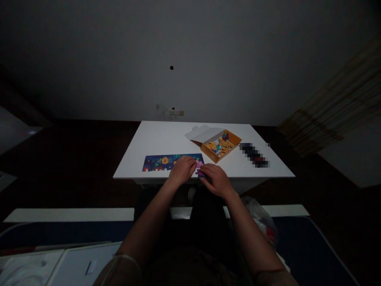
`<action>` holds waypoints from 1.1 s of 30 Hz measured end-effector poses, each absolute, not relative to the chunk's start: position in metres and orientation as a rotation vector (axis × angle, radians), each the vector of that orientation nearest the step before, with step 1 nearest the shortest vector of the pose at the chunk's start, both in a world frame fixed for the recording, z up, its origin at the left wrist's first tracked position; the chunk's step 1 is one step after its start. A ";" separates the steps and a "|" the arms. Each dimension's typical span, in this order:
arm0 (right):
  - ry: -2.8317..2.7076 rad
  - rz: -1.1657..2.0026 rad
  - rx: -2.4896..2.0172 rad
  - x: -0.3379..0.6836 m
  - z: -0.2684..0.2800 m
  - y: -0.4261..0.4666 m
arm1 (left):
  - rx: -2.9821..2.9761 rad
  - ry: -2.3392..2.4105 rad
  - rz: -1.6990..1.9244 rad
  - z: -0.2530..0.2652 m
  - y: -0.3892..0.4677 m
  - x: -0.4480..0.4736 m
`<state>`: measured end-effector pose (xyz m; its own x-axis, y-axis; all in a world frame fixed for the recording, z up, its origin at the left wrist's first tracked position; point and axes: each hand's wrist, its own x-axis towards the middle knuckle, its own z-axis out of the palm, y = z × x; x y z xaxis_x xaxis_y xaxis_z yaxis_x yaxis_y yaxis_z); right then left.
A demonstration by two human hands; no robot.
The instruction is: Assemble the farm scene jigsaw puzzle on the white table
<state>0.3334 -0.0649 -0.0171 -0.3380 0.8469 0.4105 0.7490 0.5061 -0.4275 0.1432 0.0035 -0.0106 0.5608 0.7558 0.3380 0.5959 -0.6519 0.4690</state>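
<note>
At table, right hand half-closed at purple piece by right end of puzzle, firm hold unclear; left hand curls over puzzle, pinch hidden. Apparent step: fitting piece; next likely needs aligned edges.

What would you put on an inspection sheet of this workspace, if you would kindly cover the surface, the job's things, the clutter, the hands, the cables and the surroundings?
Surface: white table, dimly lit.
Job's things: printed puzzle along the front edge; purple piece at its right end; open box behind, with loose pieces inside.
Clutter: pixelated dark item right of the box, unidentifiable; plastic bag beside the right arm.
Hands: left hand over the puzzle; right hand with fingers at the purple piece, grip unclear.
Cables: nothing seen.
Surroundings: grey wall with a socket; curtain at right.
</note>
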 end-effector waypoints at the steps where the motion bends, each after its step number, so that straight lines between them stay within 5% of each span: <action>1: -2.171 0.208 -1.305 0.334 -0.021 -0.067 | 2.489 1.117 0.756 -0.010 0.002 0.143; 10: -1.926 0.062 -1.322 0.365 -0.025 -0.058 | 2.451 1.387 0.940 -0.004 -0.009 0.044; 19: -1.650 -0.256 -1.586 0.382 0.029 0.002 | 2.548 1.568 0.606 -0.010 -0.020 -0.020; 26: -2.102 0.138 -1.335 0.271 0.010 -0.045 | 2.530 1.709 0.669 -0.023 -0.036 -0.004; 33: -2.278 0.117 -1.496 0.215 -0.020 -0.029 | 2.536 1.757 0.612 -0.015 -0.043 0.017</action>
<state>0.2152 -0.0292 -0.0203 -0.3395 0.8947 0.2903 0.8603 0.4201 -0.2889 0.0165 -0.0431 -0.0154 0.3005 0.9000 0.3158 0.9014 -0.3762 0.2144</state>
